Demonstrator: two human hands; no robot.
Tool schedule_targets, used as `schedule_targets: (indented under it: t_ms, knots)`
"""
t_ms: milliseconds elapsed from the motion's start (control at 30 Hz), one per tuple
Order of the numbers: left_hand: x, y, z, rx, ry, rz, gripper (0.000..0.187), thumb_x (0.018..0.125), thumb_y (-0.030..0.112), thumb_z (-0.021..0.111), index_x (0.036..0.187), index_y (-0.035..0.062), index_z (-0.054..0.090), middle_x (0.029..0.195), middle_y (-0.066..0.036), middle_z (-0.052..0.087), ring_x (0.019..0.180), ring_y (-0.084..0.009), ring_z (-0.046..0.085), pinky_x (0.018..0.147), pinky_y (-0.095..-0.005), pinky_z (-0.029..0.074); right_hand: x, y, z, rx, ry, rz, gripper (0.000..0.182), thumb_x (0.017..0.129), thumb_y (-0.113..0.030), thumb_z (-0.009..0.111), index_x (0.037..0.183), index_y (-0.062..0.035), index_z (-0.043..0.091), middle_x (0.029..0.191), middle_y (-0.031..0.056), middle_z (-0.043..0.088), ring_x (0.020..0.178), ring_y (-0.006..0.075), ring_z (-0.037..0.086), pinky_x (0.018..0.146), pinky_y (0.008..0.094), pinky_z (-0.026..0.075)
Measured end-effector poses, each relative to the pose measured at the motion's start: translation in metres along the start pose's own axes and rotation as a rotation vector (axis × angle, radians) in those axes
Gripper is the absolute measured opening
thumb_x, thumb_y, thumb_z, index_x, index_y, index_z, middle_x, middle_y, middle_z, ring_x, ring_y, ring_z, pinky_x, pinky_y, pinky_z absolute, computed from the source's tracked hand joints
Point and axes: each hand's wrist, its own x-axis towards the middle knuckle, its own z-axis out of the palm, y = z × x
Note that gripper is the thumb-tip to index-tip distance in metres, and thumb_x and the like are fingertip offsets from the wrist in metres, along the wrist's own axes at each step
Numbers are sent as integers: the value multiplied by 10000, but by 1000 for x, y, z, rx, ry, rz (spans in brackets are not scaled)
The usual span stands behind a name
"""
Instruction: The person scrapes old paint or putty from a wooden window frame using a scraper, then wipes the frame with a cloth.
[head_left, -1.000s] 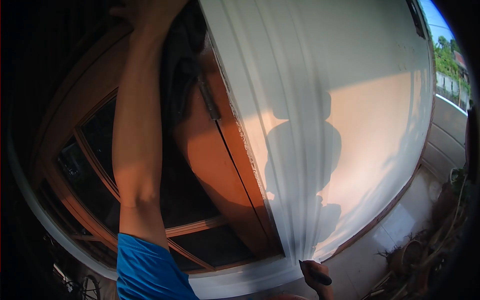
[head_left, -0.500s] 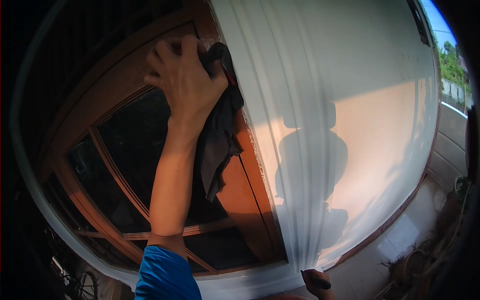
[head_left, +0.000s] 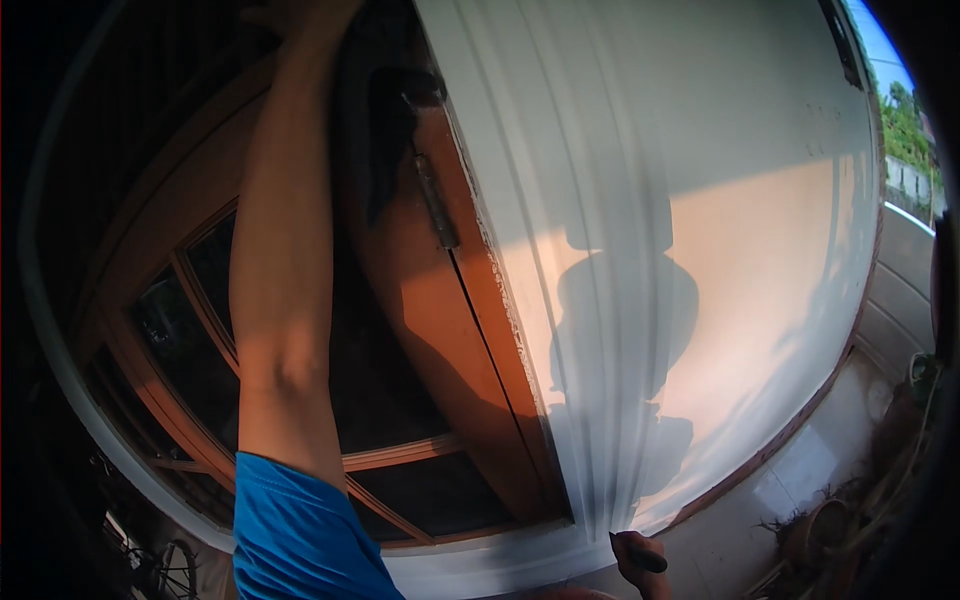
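My left hand (head_left: 310, 15) is raised at the top edge of the view, its upper part cut off. A black cloth (head_left: 385, 110) hangs beside it against the brown wooden window frame (head_left: 440, 300), near the white wall. The fingers on the cloth are mostly out of sight. Below the cloth, a metal hinge (head_left: 436, 200) shows on the frame. Low in the view, my right hand (head_left: 643, 572) is closed around a small dark-handled tool (head_left: 648, 560) with a short pointed tip, close to the foot of the wall.
The white wall (head_left: 740, 280) carries a shadow of a person. Glass panes (head_left: 400, 370) fill the wooden frame at left. Potted plants (head_left: 825, 525) stand on the tiled floor (head_left: 800, 465) at lower right, and a bicycle wheel (head_left: 178, 570) shows at lower left.
My left hand has moved up to the top edge with the cloth, uncovering the hinge. My right hand has shifted only slightly.
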Motion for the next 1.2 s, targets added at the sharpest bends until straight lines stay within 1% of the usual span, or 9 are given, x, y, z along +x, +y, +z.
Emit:
schedule_targets:
  t_ms: [133, 233, 467, 567, 667, 767, 967, 1167, 1200]
  knots:
    - [-58, -1, -45, -102, -290, 85, 660, 817, 331, 660, 1389, 59, 475, 1449, -239, 345, 1382, -450, 245, 1086, -645, 234, -2, 15, 1, -168, -6, -43, 127, 835, -180, 704, 901, -71, 709, 750, 144, 698, 728, 310, 707, 669, 371, 553]
    - [-75, -33, 2, -90, 158, 356, 366, 735, 295, 743, 1051, 157, 621, 1100, -150, 558, 1144, -383, 486, 895, -635, 347, -6, 15, 1, -83, -7, -28, 131, 831, -184, 708, 899, -72, 709, 748, 146, 697, 723, 312, 705, 667, 370, 554]
    - [-114, -37, -10, -358, 297, 458, 248, 709, 196, 774, 919, 175, 642, 937, -54, 554, 972, -273, 542, 768, -459, 396, -10, 8, 1, 2, -15, -18, 139, 828, -187, 716, 899, -67, 716, 750, 138, 703, 714, 273, 711, 669, 349, 553]
    - [-114, -44, -3, -401, 362, 572, 287, 641, 146, 789, 896, 184, 662, 886, -26, 518, 871, -233, 498, 697, -404, 334, -14, 10, 1, -33, -27, 22, 142, 829, -182, 714, 904, -62, 719, 744, 132, 702, 709, 265, 710, 667, 343, 551]
    - [-118, -43, -6, -342, 313, 579, 254, 650, 153, 788, 888, 164, 700, 829, -16, 513, 875, -229, 493, 704, -408, 343, -19, 14, -1, -74, -35, 36, 158, 830, -199, 711, 908, -62, 720, 735, 132, 699, 703, 266, 709, 659, 344, 550]
    - [-131, -42, -19, -219, 93, 540, 274, 773, 201, 696, 1036, 125, 712, 948, -80, 540, 946, -277, 498, 727, -441, 374, -23, 24, 1, -82, -22, 26, 174, 827, -221, 709, 908, -67, 721, 729, 138, 696, 697, 268, 708, 651, 350, 548]
    - [-141, -28, -30, -75, -24, 490, 459, 883, 318, 493, 1257, 83, 615, 1319, -258, 364, 1260, -506, 284, 904, -636, 351, -30, 14, -4, -93, -70, 39, 163, 853, -217, 682, 936, -79, 709, 778, 143, 696, 708, 293, 691, 662, 366, 545]
    - [-82, -16, -30, -32, -113, 448, 538, 876, 310, 574, 1328, 20, 547, 1480, -259, 285, 1392, -480, 204, 1096, -659, 209, -27, 6, 6, -98, -92, 69, 180, 835, -231, 689, 926, -78, 713, 771, 142, 701, 728, 291, 704, 671, 358, 549]
    - [-86, -20, -25, -61, -70, 484, 513, 881, 312, 549, 1318, 43, 558, 1461, -256, 292, 1366, -494, 215, 1047, -676, 239, -23, 2, 7, -89, -107, 80, 177, 837, -227, 684, 933, -79, 709, 783, 143, 702, 738, 300, 703, 679, 364, 550]
